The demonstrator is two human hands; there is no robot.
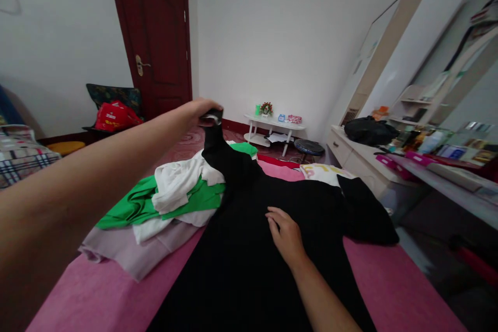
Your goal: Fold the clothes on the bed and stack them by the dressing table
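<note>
A black short-sleeved dress point(249, 249) lies spread over a pink-covered surface point(404, 285), its lower part running out of the bottom of the view. My left hand point(206, 110) is closed round the end of its left-side sleeve and lifts that sleeve off the surface, so the cloth stretches up. On the dress's chest rests my right hand point(286, 231), fingers loosely extended and nothing held. The other sleeve point(368, 212) lies flat at the right. Beside the raised sleeve is a heap of clothes with a white garment point(179, 181), a green one point(136, 205) and a pale mauve one point(143, 254).
Behind the dress lies a white printed garment point(322, 174). A dressing table point(350, 153) with a black bag point(369, 130) and several bottles stands at right. Farther back are a low white table point(274, 123), a round stool point(309, 147) and a red bag point(116, 115) on a chair.
</note>
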